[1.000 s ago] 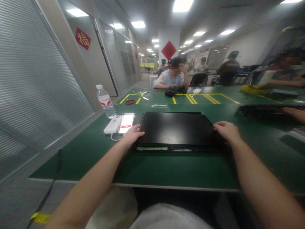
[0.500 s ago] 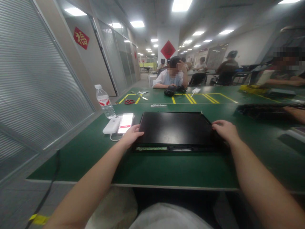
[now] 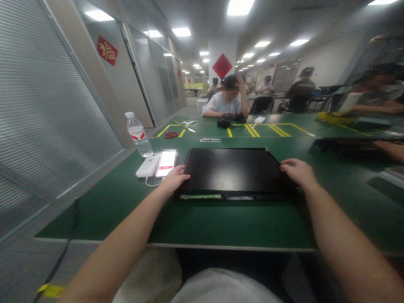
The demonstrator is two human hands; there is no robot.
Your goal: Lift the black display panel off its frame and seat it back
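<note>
A flat black screen panel [image 3: 232, 168] lies in front of me on the green table, its glossy face up. Along its near edge a green circuit board strip [image 3: 201, 196] shows in a dark frame [image 3: 243, 197]. My left hand [image 3: 174, 179] grips the panel's left edge, the thumb on top and the fingers partly hidden at the side. On the opposite edge my right hand [image 3: 299, 171] pinches the panel near its upper right part. The underside of the panel and the fingertips beneath it are hidden.
Left of the panel are a lit phone [image 3: 166, 163], a white power bank [image 3: 147, 166] with a cable, and a water bottle [image 3: 139, 134]. Red-handled scissors [image 3: 171, 135] lie farther back. A person [image 3: 229, 99] sits across the table; another person's hand [image 3: 389, 150] shows at right.
My hands and the panel have hardly moved. The person across the table has shifted the raised hand at the head slightly.
</note>
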